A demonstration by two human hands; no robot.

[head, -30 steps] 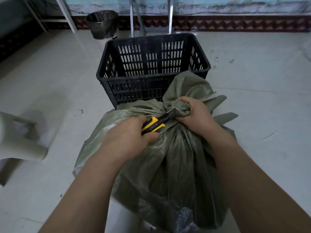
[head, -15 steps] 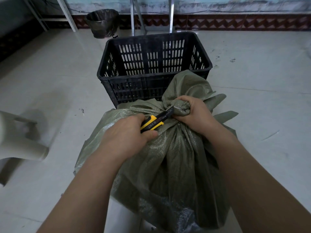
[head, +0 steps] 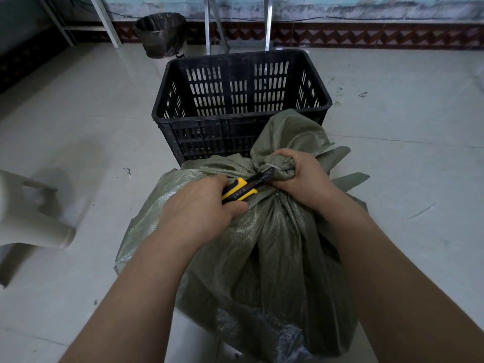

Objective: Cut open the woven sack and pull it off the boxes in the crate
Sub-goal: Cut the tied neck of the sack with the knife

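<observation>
A green woven sack (head: pixel 264 247) stands full on the floor just in front of me, its neck bunched and tied at the top. My right hand (head: pixel 301 179) grips the bunched neck. My left hand (head: pixel 199 208) holds a yellow and black utility knife (head: pixel 242 189), its blade tip lying against the tie at the neck. A black slotted plastic crate (head: pixel 241 106) stands right behind the sack and looks empty. Whatever fills the sack is hidden.
A dark waste bin (head: pixel 159 34) stands by the back wall. Metal frame legs (head: pixel 209 24) rise behind the crate, more at far left (head: pixel 104 22). A white plastic object (head: pixel 28 221) lies on the floor at left. Pale tiled floor (head: pixel 392 140) surrounds everything.
The knife blade has edged slightly further into the tied neck. Both hands and the sack stay almost where they were.
</observation>
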